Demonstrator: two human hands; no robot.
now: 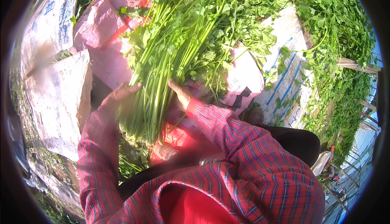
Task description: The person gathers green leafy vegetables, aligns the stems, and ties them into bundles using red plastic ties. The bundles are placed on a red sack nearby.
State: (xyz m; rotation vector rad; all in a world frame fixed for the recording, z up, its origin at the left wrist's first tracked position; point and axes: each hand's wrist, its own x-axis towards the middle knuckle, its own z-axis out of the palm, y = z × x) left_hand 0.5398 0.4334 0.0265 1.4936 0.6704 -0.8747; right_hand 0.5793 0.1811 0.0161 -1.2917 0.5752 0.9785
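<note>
A large bunch of long-stemmed leafy greens, which look like celery (158, 81), lies in front of me with its stem ends toward my body and its leaves pointing away. At the left edge of the stems is my left hand (122, 94), thumb on top, its lower part blurred. Against the right side of the same stems rests my right hand (179, 93), with the thumb raised along them. The hands cup the bunch from both sides; the undersides of the fingers are hidden. Pink woven sacks (106, 56) lie beneath and beside the bunch.
White woven sacks bearing print lie at the left (58, 108) and right (286, 71). More leafy greens (323, 5) are heaped at the upper right. A shoe (256, 116) shows beyond my right forearm. Wooden stakes (359, 65) stick out at the far right.
</note>
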